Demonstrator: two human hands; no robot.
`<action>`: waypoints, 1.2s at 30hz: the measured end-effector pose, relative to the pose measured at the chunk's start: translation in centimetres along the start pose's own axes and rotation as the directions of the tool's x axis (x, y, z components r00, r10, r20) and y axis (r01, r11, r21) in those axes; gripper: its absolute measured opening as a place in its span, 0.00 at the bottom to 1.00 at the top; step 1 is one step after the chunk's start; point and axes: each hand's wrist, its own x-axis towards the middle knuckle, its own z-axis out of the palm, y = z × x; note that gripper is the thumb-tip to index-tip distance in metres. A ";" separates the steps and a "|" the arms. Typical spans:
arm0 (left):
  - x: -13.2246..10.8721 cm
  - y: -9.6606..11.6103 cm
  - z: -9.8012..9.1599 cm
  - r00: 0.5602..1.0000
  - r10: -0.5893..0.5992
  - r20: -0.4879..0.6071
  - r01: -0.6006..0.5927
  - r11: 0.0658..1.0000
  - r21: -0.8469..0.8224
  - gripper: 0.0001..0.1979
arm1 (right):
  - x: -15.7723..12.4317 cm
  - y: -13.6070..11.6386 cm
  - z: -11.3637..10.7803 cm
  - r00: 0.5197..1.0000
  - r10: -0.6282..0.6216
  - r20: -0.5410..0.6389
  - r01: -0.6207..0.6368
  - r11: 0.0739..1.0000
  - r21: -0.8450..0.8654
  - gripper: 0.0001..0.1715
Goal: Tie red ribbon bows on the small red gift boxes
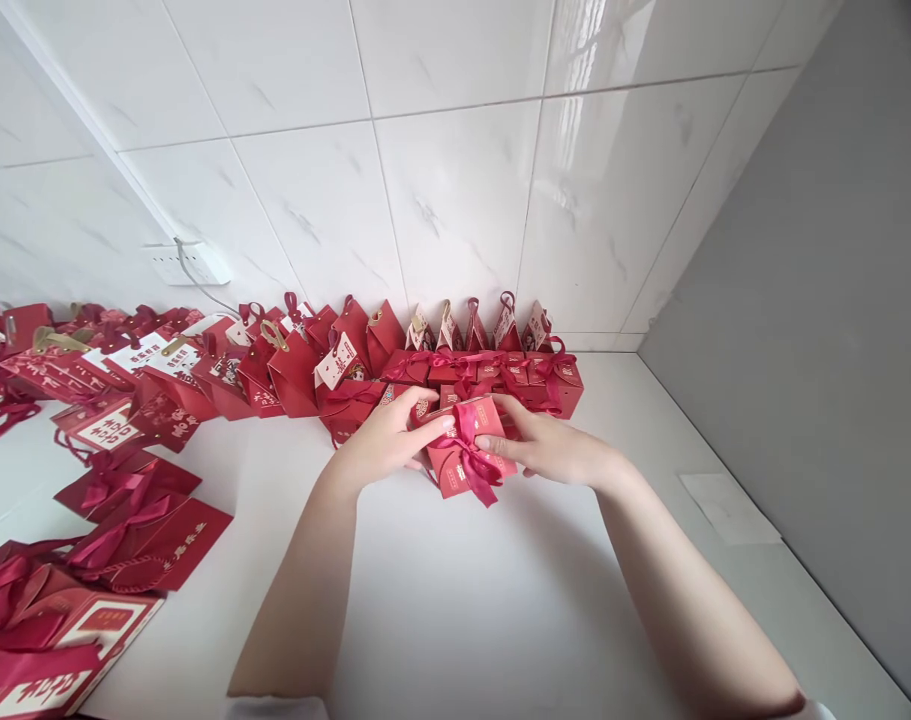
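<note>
Between my two hands is a red gift box [447,477] with a dark pink ribbon bow [476,462] on its face, tilted toward me. My left hand [391,435] grips its left side, thumb on the upper face. From the right, my right hand [556,440] holds the other side, its thumb resting by the bow. The undersides of the fingers are partly hidden. Right behind the held box stand rows of similar red boxes with bows [564,375]; whether it touches them I cannot tell.
Small peaked gift boxes with ribbon loops [294,375] line the tiled wall [455,180] to the left. Larger red boxes [117,620] lie at the near left. A white paper [729,508] is on the table [455,630] at right, beside a grey panel [815,300]. A socket [189,263] with a cable is on the wall.
</note>
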 end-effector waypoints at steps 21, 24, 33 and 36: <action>-2.3 -2.3 -1.9 0.994 0.104 -0.043 -0.071 0.879 0.472 0.24 | -2.1 -1.9 2.0 0.958 -0.213 0.194 0.275 0.879 -0.391 0.11; -2.0 -2.7 -1.1 0.997 0.036 0.063 -0.059 0.908 0.415 0.28 | -2.1 -2.5 3.0 0.956 -0.178 0.234 0.270 0.846 -0.459 0.10; -4.6 -3.8 -0.3 0.991 -0.086 0.097 0.051 0.945 0.323 0.27 | -1.3 -1.9 4.5 0.975 -0.146 0.167 0.212 0.833 -0.512 0.13; -5.0 -5.0 0.1 0.993 0.114 0.010 -0.114 0.973 0.203 0.21 | -1.4 -1.6 3.9 0.981 -0.148 0.127 0.192 0.841 -0.505 0.08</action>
